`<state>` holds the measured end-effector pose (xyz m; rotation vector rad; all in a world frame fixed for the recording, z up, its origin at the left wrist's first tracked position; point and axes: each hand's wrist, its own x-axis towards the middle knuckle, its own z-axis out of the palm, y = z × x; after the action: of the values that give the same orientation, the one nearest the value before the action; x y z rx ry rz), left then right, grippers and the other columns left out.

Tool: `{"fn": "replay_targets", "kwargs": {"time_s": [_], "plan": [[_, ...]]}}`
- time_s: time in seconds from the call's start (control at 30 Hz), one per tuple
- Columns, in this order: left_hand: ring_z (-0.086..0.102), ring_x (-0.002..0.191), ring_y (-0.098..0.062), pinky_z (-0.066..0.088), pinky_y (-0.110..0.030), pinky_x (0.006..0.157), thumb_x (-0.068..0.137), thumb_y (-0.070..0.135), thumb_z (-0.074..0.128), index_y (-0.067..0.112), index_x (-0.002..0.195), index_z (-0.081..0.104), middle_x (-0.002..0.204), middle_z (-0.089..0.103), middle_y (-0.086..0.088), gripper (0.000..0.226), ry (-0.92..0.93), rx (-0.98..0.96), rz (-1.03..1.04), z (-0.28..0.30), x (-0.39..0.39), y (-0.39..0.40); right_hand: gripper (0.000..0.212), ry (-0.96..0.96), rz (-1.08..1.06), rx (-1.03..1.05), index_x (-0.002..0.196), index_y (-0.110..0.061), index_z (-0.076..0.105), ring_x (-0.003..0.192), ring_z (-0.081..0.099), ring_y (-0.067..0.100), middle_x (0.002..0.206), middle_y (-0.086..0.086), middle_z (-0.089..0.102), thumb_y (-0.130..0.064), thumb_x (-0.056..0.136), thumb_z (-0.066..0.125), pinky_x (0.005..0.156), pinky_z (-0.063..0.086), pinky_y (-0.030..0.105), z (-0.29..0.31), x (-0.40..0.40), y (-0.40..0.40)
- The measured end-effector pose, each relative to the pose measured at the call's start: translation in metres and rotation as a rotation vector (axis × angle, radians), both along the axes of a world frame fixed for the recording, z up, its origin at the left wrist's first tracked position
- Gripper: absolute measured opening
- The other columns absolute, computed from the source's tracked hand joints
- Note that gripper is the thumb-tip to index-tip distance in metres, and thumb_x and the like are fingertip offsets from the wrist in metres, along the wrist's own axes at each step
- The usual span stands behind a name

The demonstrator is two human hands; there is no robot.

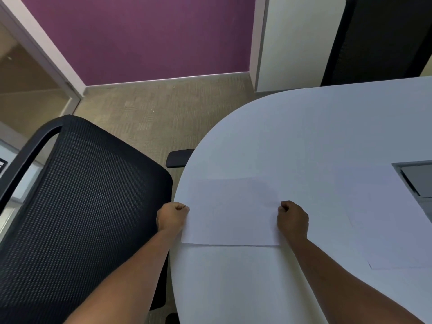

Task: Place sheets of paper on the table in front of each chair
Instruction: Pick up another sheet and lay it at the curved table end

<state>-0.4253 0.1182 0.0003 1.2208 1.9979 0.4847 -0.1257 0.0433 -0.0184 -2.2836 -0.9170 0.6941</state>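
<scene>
Main risk: the sheet of paper sits right at the curved rim of the surface, its left edge at or just past the rim where the left hand pinches it. If that hand lets go first, or the sheet is nudged left, that side could droop over the edge and slide toward the mesh chair.

Second risk: white on white, low contrast. Alignment to the chair is hard to judge, so the sheet could end up skewed or too far from the seat.

Third: a second sheet lies to the right, near but apart from the first. A right-hand sweep on release could drag or overlap it. The recessed cable box is beyond it, probably not in play.

Pose: both forearms reach forward from the bottom of the view, roughly symmetric. Left hand is curled nearly closed, gripping the sheet's left edge at the rim. Right hand is likewise curled tight, pinching the right edge, knuckles up. The sheet appears flat on the surface between them, directly in front of the mesh chair. A second black chair stands at the far side.

Judgement: placement at this seat looks almost done; release remains.
</scene>
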Motion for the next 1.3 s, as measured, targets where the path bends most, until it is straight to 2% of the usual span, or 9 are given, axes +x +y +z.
{"fn": "replay_targets", "kwargs": {"time_s": [0.13,0.27,0.4,0.6,0.73,0.83,1.0,1.1,1.3], "plan": [[0.064,0.065,-0.015,0.046,-0.019,0.054,0.085,0.021,0.070,0.021,0.065,0.071,0.070,0.071,0.003,0.020,0.006,-0.017,-0.041,-0.003,0.004,-0.003,0.027,-0.050,-0.015,-0.009,0.117,-0.001,0.068,0.106,0.063,0.037,0.111,0.019,0.071,-0.007,0.096,0.052,0.088,0.046,0.035,0.000,0.003,-0.002],[0.063,0.068,-0.013,0.041,-0.017,0.054,0.085,0.021,0.070,0.019,0.066,0.071,0.071,0.069,0.006,0.018,0.029,-0.022,-0.062,-0.004,0.009,-0.004,0.026,-0.084,-0.015,-0.018,0.115,0.001,0.068,0.104,0.063,0.038,0.109,0.021,0.070,-0.006,0.097,0.051,0.085,0.047,0.036,-0.002,0.005,-0.006],[0.062,0.070,-0.011,0.040,-0.017,0.053,0.085,0.023,0.069,0.017,0.071,0.073,0.075,0.070,0.005,0.016,0.064,-0.039,-0.082,-0.005,0.015,-0.003,0.021,-0.116,-0.034,-0.012,0.103,0.002,0.068,0.095,0.062,0.040,0.098,0.022,0.067,-0.005,0.096,0.050,0.075,0.042,0.033,-0.006,0.008,-0.011],[0.061,0.068,-0.013,0.038,-0.018,0.051,0.084,0.024,0.069,0.014,0.073,0.073,0.078,0.071,0.000,0.015,0.106,-0.067,-0.030,-0.007,0.024,-0.001,0.022,-0.140,-0.034,-0.015,0.107,0.002,0.067,0.097,0.061,0.041,0.103,0.023,0.063,-0.006,0.097,0.049,0.076,0.043,0.033,-0.009,0.010,-0.012],[0.057,0.065,-0.010,0.035,-0.018,0.048,0.083,0.024,0.070,0.016,0.078,0.070,0.080,0.069,0.001,0.010,0.131,-0.073,-0.036,-0.007,0.026,-0.001,0.018,-0.124,-0.035,0.009,0.098,-0.004,0.066,0.100,0.060,0.040,0.104,0.023,0.061,-0.007,0.097,0.049,0.077,0.043,0.034,-0.012,0.012,-0.013],[0.056,0.067,-0.010,0.036,-0.020,0.050,0.082,0.024,0.070,0.017,0.078,0.068,0.081,0.067,0.002,0.008,0.121,-0.062,-0.028,-0.007,0.026,-0.001,0.029,-0.083,-0.078,0.042,0.119,-0.002,0.066,0.110,0.059,0.038,0.116,0.023,0.061,-0.010,0.099,0.048,0.092,0.047,0.039,-0.009,0.012,-0.013],[0.063,0.073,-0.016,0.043,-0.023,0.055,0.083,0.028,0.069,0.019,0.072,0.065,0.076,0.067,0.004,0.014,0.041,0.067,-0.008,-0.007,0.033,0.001,0.028,-0.078,-0.120,0.121,0.120,-0.005,0.066,0.107,0.060,0.035,0.113,0.022,0.062,-0.010,0.099,0.049,0.091,0.042,0.033,-0.001,0.038,-0.026],[0.062,0.074,-0.013,0.049,-0.028,0.066,0.087,0.029,0.066,0.021,0.077,0.065,0.075,0.064,0.007,0.013,0.035,0.217,-0.194,-0.005,0.054,-0.004,0.027,-0.112,-0.158,0.142,0.118,-0.005,0.067,0.103,0.061,0.035,0.109,0.021,0.063,-0.009,0.098,0.049,0.088,0.042,0.033,0.005,0.069,-0.039],[0.058,0.073,-0.010,0.046,-0.025,0.068,0.089,0.029,0.065,0.019,0.086,0.068,0.079,0.064,0.007,0.011,0.049,0.377,-0.542,0.004,0.137,-0.023,0.025,-0.183,-0.198,0.178,0.117,-0.007,0.067,0.100,0.062,0.032,0.110,0.018,0.062,-0.010,0.098,0.051,0.086,0.045,0.035,0.023,0.127,-0.068]]}}
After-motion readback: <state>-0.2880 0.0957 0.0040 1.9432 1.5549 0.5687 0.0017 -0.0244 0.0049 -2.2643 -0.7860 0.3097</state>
